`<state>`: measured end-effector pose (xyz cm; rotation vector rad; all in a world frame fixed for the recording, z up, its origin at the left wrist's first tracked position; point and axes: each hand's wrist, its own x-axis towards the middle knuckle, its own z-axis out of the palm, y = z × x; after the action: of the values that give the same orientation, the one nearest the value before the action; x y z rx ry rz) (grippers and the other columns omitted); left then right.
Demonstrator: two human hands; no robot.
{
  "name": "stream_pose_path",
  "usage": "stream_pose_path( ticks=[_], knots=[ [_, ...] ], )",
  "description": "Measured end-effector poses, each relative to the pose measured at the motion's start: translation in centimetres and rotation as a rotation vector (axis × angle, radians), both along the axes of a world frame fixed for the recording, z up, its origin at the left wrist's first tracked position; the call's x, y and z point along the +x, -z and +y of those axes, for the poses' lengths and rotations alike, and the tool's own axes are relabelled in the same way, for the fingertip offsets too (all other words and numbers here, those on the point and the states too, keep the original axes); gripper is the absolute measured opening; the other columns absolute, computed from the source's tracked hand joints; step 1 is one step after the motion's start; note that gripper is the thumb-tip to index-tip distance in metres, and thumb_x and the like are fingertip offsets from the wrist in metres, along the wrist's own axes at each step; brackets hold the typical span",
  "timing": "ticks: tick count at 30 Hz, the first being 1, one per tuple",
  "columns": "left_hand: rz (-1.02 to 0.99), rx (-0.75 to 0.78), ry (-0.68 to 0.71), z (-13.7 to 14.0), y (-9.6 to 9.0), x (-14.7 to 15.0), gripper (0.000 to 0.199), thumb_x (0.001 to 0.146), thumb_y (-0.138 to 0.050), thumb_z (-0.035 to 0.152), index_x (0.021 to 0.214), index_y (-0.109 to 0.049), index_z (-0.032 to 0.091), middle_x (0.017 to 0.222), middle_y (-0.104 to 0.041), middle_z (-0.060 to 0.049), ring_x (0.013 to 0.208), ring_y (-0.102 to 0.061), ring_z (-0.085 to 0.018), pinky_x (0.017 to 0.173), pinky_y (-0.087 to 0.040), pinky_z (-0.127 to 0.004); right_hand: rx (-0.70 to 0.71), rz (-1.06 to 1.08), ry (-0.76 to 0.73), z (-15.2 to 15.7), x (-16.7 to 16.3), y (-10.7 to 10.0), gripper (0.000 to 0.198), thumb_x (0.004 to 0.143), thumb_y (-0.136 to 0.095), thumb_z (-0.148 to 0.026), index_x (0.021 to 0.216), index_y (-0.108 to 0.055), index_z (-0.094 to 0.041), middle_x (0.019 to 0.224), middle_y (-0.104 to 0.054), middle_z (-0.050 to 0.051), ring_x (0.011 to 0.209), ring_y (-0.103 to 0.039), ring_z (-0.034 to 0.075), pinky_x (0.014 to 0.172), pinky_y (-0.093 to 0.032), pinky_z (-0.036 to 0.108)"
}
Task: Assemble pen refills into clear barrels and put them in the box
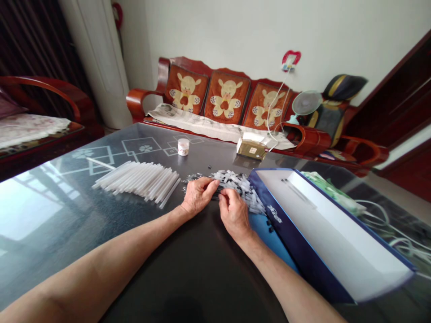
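My left hand (199, 195) is closed, with thumb and fingers pressed together at the near edge of a pile. Close beside it, my right hand (234, 213) is pinched too, fingertips almost meeting the left ones. Whatever sits between the fingers is too small or hidden to name. Small translucent white plastic pieces (235, 180), mixed with black bits, lie heaped just beyond both hands. Thin dark slivers show around my left fingers. To the left, many long whitish tubes (138, 180) lie side by side in a row, and one tube (100, 163) lies apart behind them.
An open blue box (357, 251) with a white inside stands on the right, holding a few thin pieces. Farther back on the dark glossy table (111, 224) are a small white jar (183, 146) and a tissue box (252, 148). A green-white bag (333, 193) and white cables lie far right.
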<state>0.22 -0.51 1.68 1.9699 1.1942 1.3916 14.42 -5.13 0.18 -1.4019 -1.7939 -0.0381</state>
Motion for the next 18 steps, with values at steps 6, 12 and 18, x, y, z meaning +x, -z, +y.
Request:
stream_pose_path(
  ticks=[6, 12, 18],
  knots=[
    [-0.181, -0.131, 0.177, 0.2, 0.3, 0.7, 0.037, 0.090, -0.046, 0.045, 0.071, -0.060, 0.017, 0.061, -0.059, 0.001, 0.056, -0.051, -0.010, 0.057, -0.041, -0.020, -0.019, 0.140, -0.125, -0.4, -0.5, -0.4, 0.015, 0.092, -0.046, -0.023, 0.094, -0.061, -0.022, 0.090, -0.070, 0.005, 0.083, -0.065, 0.018, 0.077, -0.050, 0.030],
    [-0.044, -0.035, 0.032, 1.3, 0.7, 0.4, 0.033, 0.094, -0.037, 0.030, 0.116, -0.058, 0.016, 0.065, -0.062, 0.001, 0.055, -0.056, -0.011, 0.061, -0.047, -0.023, 0.092, 0.034, 0.069, 1.2, 4.0, -2.5, 0.024, 0.085, -0.042, -0.018, 0.093, -0.065, -0.018, 0.093, -0.067, 0.010, 0.089, -0.063, 0.021, 0.083, -0.049, 0.034],
    [0.558, 0.259, -0.065, 1.0, 1.6, -0.3, 0.031, 0.092, -0.040, 0.025, 0.115, -0.062, 0.020, 0.086, -0.065, -0.008, 0.081, -0.063, -0.019, 0.066, -0.049, -0.025, -0.164, -0.074, 0.120, 1.9, 8.1, -4.5, 0.019, 0.075, -0.052, -0.021, 0.082, -0.069, -0.020, 0.079, -0.069, 0.003, 0.069, -0.062, 0.016, 0.070, -0.048, 0.028]
  ],
)
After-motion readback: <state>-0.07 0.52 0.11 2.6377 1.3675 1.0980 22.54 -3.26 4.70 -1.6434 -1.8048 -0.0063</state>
